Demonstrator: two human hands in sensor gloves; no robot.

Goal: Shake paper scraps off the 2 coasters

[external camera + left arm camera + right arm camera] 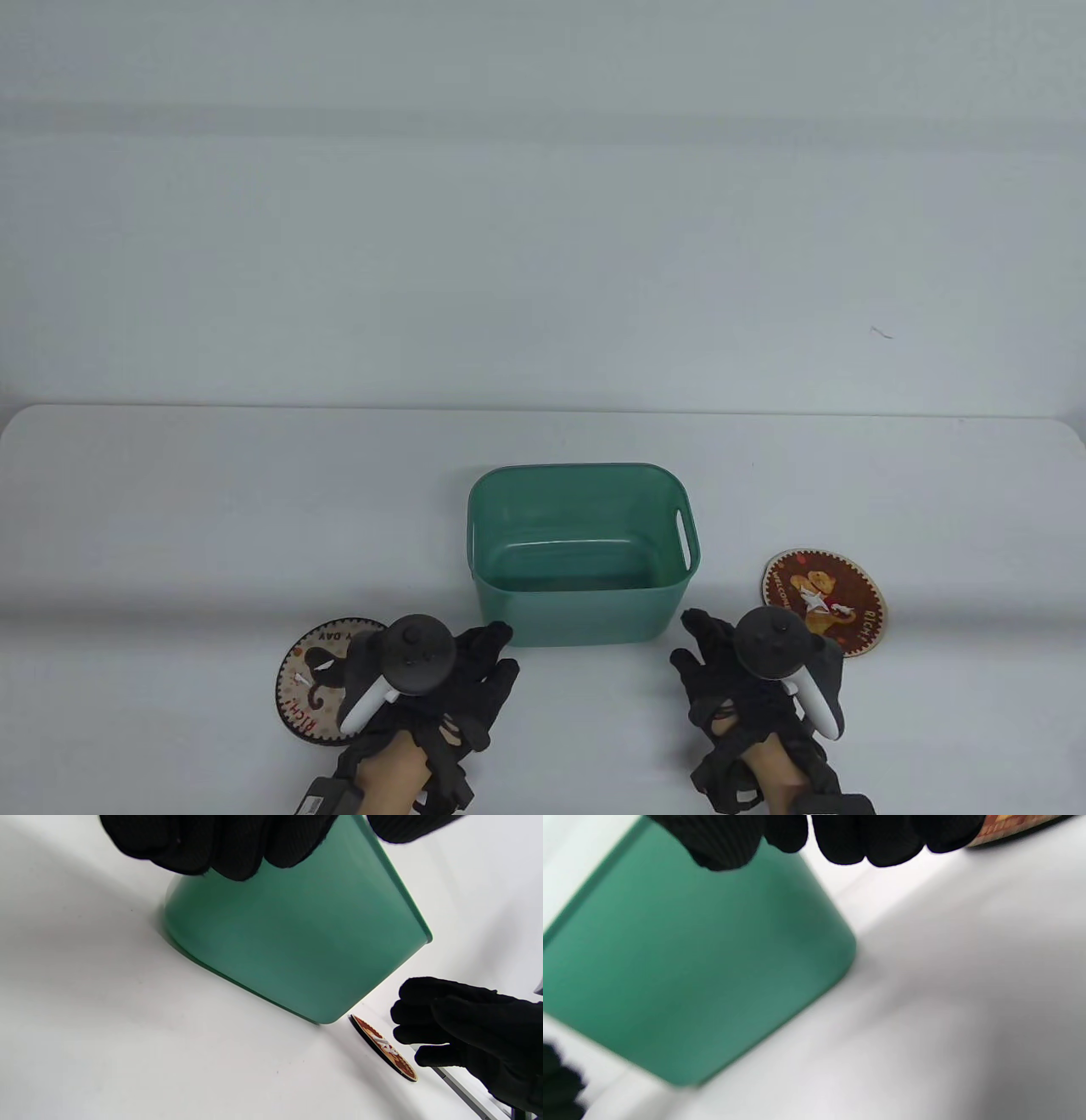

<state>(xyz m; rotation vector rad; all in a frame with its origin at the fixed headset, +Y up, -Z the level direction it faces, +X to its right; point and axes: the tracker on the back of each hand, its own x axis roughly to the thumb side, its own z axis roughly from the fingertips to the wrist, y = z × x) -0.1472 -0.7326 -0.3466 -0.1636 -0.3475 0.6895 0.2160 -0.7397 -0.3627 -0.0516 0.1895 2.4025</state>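
Observation:
Two round coasters lie on the white table. The left coaster [307, 679] shows a dark figure and small white scraps, and my left hand's tracker covers its right part. The right coaster [827, 598] [384, 1047] carries white paper scraps [814, 601] on its bear picture; only its edge [1014, 825] shows in the right wrist view. My left hand [496, 654] hovers by the bin's front left corner, fingers relaxed and holding nothing. My right hand [689, 641] [466, 1027] hovers by the bin's front right corner, also holding nothing.
A green plastic bin [585, 628] [297, 942] [691, 976] with handle slots stands between the hands, with nothing visible inside. The table's far edge [543, 412] runs behind it, against a pale wall.

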